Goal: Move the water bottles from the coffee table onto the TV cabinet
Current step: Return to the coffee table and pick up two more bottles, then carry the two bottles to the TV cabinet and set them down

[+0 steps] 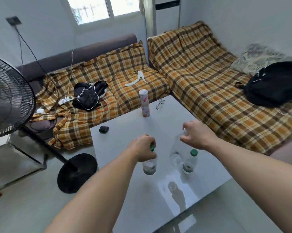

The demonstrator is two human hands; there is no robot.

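Three clear water bottles stand on the white coffee table (125,190). My left hand (142,147) is closed around the neck of the left bottle (149,166), whose green cap shows by my fingers. My right hand (194,134) pinches the top of the middle clear bottle (176,153); its cap is hidden under my fingers. A third bottle (190,161) with a green cap stands just right of it, untouched. The TV cabinet is not in view.
A tall snack can (144,103), glasses (160,104) and a small black case (103,129) sit on the far half of the table. A plaid-covered corner sofa (200,81) wraps behind and to the right. A standing fan (11,96) with a round black base (77,172) is at the left.
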